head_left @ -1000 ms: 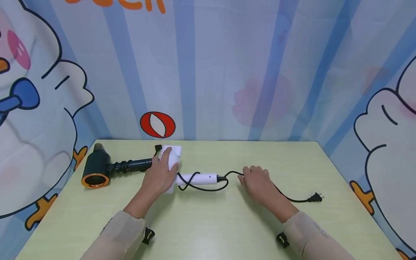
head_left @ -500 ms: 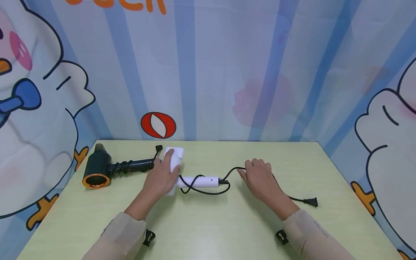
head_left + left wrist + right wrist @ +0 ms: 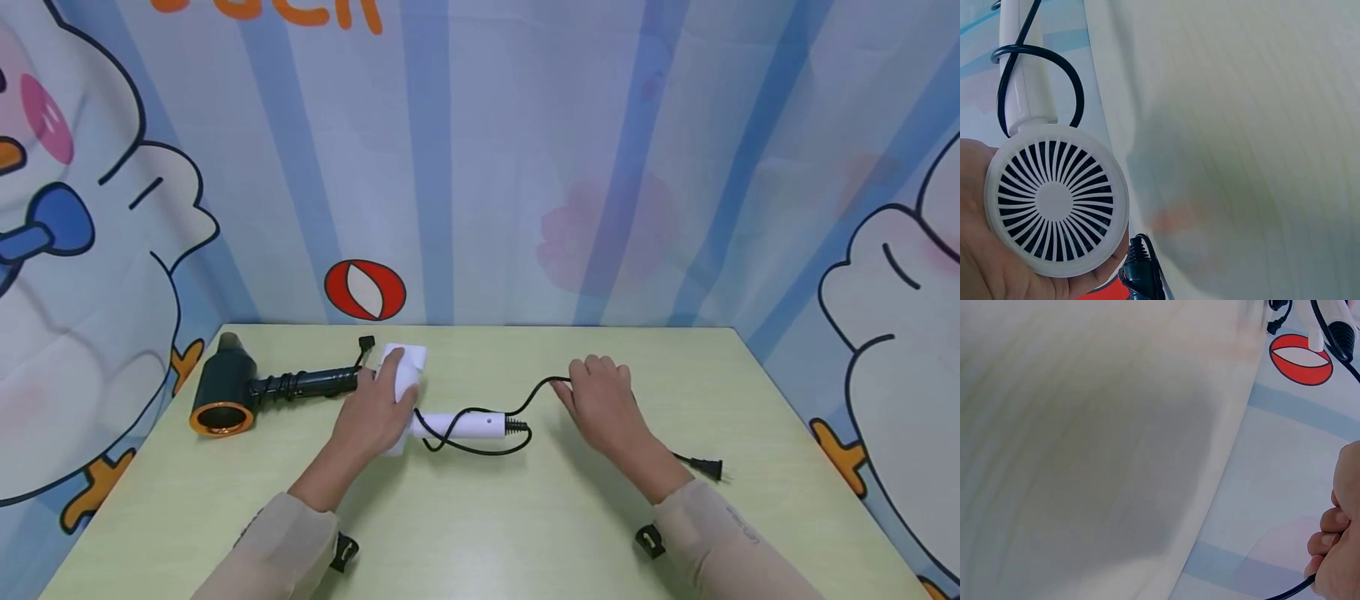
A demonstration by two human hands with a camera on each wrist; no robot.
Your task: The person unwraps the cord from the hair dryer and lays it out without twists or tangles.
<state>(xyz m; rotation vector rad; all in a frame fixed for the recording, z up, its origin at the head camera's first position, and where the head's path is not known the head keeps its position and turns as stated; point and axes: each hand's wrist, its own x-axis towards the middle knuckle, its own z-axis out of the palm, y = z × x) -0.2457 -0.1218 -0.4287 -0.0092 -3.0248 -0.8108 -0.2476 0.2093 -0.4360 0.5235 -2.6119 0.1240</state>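
Note:
A white hair dryer (image 3: 468, 426) lies with its handle pointing right, and my left hand (image 3: 372, 417) grips its head. In the left wrist view, the dryer's round slotted air inlet (image 3: 1055, 200) faces the camera, with fingers and palm around its side. A black cord (image 3: 480, 452) loops loosely round the handle. To the right, my right hand (image 3: 602, 408) holds that cord in curled fingers, as the right wrist view also shows. The cord arcs from the handle up to this hand. Its plug (image 3: 707, 468) hangs out beyond the right wrist.
A dark hair dryer (image 3: 225, 379) with an orange ring lies at the left, its cord wound on the handle, which reaches close to my left hand. Its small black plug (image 3: 366, 342) sticks up behind. A printed curtain (image 3: 495, 167) stands along the back edge of the pale table (image 3: 480, 533).
My right hand has moved slightly up and right with the cord, drawing the plug leftward. The arc of cord beside the handle has grown. The white dryer has shifted a little right and nearer.

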